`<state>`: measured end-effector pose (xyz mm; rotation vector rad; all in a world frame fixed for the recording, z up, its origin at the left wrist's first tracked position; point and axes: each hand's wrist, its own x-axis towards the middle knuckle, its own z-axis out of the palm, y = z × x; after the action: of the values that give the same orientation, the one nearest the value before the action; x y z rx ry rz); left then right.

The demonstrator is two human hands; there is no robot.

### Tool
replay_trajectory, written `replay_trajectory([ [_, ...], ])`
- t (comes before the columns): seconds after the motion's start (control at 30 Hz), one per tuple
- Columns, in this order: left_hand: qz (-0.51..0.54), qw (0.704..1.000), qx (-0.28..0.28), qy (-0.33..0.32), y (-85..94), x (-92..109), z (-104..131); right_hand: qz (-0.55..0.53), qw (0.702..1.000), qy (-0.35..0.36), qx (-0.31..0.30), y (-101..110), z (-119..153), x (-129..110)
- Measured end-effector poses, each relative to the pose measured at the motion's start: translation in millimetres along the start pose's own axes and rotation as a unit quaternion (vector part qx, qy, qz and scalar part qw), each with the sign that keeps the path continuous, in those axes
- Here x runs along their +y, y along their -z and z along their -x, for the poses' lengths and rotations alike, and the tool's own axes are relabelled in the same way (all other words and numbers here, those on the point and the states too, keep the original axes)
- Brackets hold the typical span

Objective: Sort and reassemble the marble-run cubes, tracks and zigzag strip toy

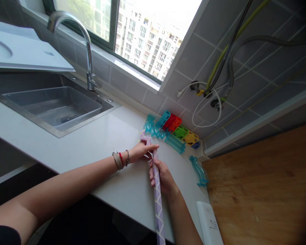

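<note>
A long, flat lilac strip with pale zigzag lines (157, 197) runs up from the bottom edge over the counter. Its far end is bent over to the left, close to the toy pieces. My right hand (165, 177) is closed around the strip's middle, thumb on top. Just beyond it, my left hand (140, 151) grips the strip near the bend, with the index finger stretched across it. Some left fingers are partly hidden below. Clear teal curved track pieces (155, 129) lie just past the strip's far end.
Red blocks (172, 122), green blocks (180, 132) and yellow blocks (191, 138) line the wall. Another teal piece (199, 172) lies at right, near a white box-like object (209, 223) and a wooden panel (260, 183). A sink (58, 132) and faucet (89, 61) are at left.
</note>
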<state>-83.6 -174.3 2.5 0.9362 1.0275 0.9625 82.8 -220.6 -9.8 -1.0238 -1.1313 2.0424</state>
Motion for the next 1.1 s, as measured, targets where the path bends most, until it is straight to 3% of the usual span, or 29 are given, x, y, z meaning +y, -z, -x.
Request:
replay_trajectory([
  [0.1,-0.006,0.998,0.004,0.066,-0.1,-1.7,0.2,-0.003,1.000,-0.023,-0.001,1.0,-2.7,3.7],
  [0.2,-0.026,0.997,0.012,0.077,-0.6,-2.9,-0.3,-0.012,0.999,-0.035,-0.004,2.7,-4.2,5.9],
  [0.47,-0.036,0.997,-0.025,-0.069,0.8,2.4,-0.3,-0.053,0.998,-0.024,-0.001,9.1,0.4,-12.3],
  [0.63,-0.110,0.983,-0.047,-0.139,3.6,4.9,2.4,-0.073,0.997,-0.004,0.009,5.4,3.9,-17.1],
  [0.77,-0.078,0.992,-0.069,-0.075,5.0,5.4,3.2,-0.091,0.996,-0.005,-0.008,3.5,4.7,-13.4],
  [0.9,-0.040,0.989,-0.136,0.029,3.4,2.2,2.8,-0.102,0.994,-0.019,-0.036,-0.1,2.7,-7.5],
  [1.1,0.004,0.981,-0.148,0.127,1.3,-0.2,1.3,-0.050,0.998,0.002,0.025,-7.7,-1.6,2.6],
])
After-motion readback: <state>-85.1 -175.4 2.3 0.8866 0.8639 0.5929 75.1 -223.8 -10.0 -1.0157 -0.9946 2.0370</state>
